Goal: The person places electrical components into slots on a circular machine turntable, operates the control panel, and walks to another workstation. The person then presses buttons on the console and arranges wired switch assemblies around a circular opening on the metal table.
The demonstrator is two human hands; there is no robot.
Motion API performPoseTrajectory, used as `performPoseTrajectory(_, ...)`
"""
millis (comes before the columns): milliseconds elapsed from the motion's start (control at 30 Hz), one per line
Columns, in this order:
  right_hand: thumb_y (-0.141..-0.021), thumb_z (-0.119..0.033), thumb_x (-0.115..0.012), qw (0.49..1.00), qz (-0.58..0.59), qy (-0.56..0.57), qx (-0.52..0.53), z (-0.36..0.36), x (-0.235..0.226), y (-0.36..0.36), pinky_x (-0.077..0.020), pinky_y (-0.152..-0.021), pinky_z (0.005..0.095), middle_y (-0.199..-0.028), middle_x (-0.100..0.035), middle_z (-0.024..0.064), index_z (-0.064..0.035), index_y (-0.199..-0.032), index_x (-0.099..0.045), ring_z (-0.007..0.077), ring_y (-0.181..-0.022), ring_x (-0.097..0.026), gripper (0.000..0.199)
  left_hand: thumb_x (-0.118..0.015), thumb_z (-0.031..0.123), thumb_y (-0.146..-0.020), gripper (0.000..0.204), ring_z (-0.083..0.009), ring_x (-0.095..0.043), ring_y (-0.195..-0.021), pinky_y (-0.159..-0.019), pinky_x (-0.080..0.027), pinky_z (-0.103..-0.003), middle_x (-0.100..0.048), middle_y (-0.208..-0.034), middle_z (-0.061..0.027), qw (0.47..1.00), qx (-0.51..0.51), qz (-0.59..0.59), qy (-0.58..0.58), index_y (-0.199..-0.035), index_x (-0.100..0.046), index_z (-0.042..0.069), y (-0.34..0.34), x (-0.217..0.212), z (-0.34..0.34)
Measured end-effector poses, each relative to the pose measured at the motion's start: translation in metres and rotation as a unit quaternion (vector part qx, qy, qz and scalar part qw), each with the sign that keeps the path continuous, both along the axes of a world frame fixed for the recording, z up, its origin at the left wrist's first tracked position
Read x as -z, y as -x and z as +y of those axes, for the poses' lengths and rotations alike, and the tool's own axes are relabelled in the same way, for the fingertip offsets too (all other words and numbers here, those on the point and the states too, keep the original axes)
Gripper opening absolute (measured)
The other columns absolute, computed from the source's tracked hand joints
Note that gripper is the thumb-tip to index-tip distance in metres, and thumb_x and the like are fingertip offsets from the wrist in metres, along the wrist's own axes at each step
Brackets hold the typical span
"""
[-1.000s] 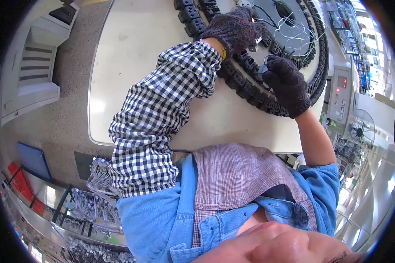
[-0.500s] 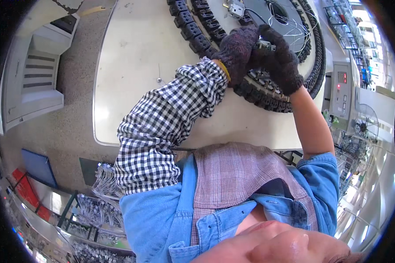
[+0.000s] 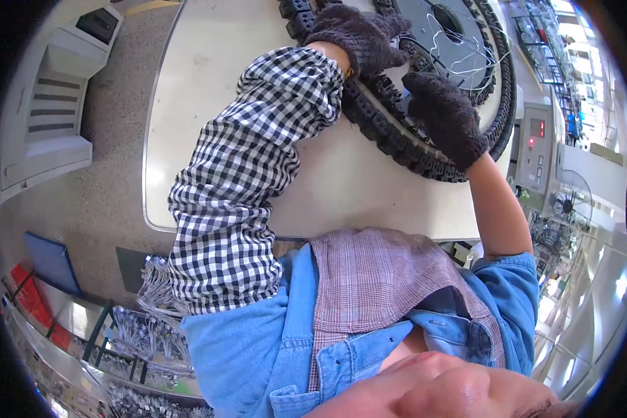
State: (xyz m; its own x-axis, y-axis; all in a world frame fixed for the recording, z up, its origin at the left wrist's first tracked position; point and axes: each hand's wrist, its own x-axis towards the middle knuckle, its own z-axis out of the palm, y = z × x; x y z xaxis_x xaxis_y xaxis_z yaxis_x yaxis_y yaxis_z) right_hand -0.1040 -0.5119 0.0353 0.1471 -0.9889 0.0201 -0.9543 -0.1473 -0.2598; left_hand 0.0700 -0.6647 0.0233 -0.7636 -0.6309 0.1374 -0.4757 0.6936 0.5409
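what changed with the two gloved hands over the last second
The left hand and right hand came together over the black ring of blocks half a second ago, then parted again; the right one has dropped back onto the ring's near side. Whether either grips anything is unclear. The ring, white wires and table kept their places.

Dark knitted cloth gloves [image 3: 444, 118] rest on a matt black plastic segmented ring [image 3: 404, 143] above a smooth cream tabletop [image 3: 216, 90].
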Motion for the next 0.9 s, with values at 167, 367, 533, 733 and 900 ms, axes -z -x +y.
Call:
performPoseTrajectory(167,-0.085,-0.011,-0.062,0.994,0.105,-0.012,-0.005,-0.008,-0.002,-0.018,-0.0477,-0.091,0.0390,-0.113,-0.062,0.0140,-0.0077,-0.115,-0.063,0.0300,-0.105,-0.060,0.030,-0.061,0.035,-0.078,0.055,-0.0330,-0.058,-0.110,-0.094,-0.044,-0.045,-0.061,-0.120,-0.0166,1.000,0.001,-0.014,-0.006,-0.130,-0.053,0.018,-0.005,-0.010,0.010)
performPoseTrajectory(367,-0.086,-0.021,-0.058,0.967,0.251,-0.012,-0.026,-0.009,-0.007,-0.031,-0.0467,-0.088,0.0440,-0.111,-0.061,0.0150,-0.0113,-0.117,-0.061,0.0333,-0.103,-0.059,0.032,-0.061,0.034,-0.078,0.056,-0.0304,-0.060,-0.109,-0.093,-0.046,-0.043,-0.062,-0.118,-0.0164,0.997,-0.002,-0.069,-0.044,-0.128,-0.054,0.011,0.006,-0.017,-0.003)
performPoseTrajectory(533,-0.084,-0.020,-0.055,0.980,0.192,-0.056,-0.018,-0.018,-0.011,-0.030,-0.0467,-0.082,0.0457,-0.099,-0.060,0.0167,-0.0104,-0.111,-0.060,0.0359,-0.095,-0.059,0.029,-0.068,0.039,-0.072,0.060,-0.0323,-0.062,-0.105,-0.091,-0.047,-0.042,-0.063,-0.114,-0.0172,1.000,0.005,0.000,-0.004,-0.123,-0.056,0.009,0.012,-0.017,-0.014)
performPoseTrajectory(733,-0.084,-0.019,-0.056,0.971,0.226,-0.066,-0.029,-0.009,-0.014,-0.040,-0.0459,-0.085,0.0456,-0.103,-0.061,0.0171,-0.0061,-0.117,-0.056,0.0355,-0.103,-0.056,0.036,-0.061,0.050,-0.077,0.055,-0.0329,-0.062,-0.105,-0.090,-0.047,-0.042,-0.063,-0.114,-0.0180,0.998,0.005,-0.030,-0.063,-0.114,-0.062,0.009,0.015,-0.039,-0.002)
performPoseTrajectory(900,-0.081,-0.020,-0.070,0.998,-0.031,-0.008,0.050,0.002,0.002,-0.022,-0.0397,-0.101,0.0382,-0.128,-0.053,0.0192,-0.0008,-0.128,-0.047,0.0256,-0.124,-0.049,0.056,-0.058,0.048,-0.079,0.046,-0.0316,-0.062,-0.104,-0.089,-0.048,-0.041,-0.063,-0.115,-0.0160,0.991,0.058,-0.038,-0.115,-0.107,-0.068,0.013,0.015,-0.037,-0.001)
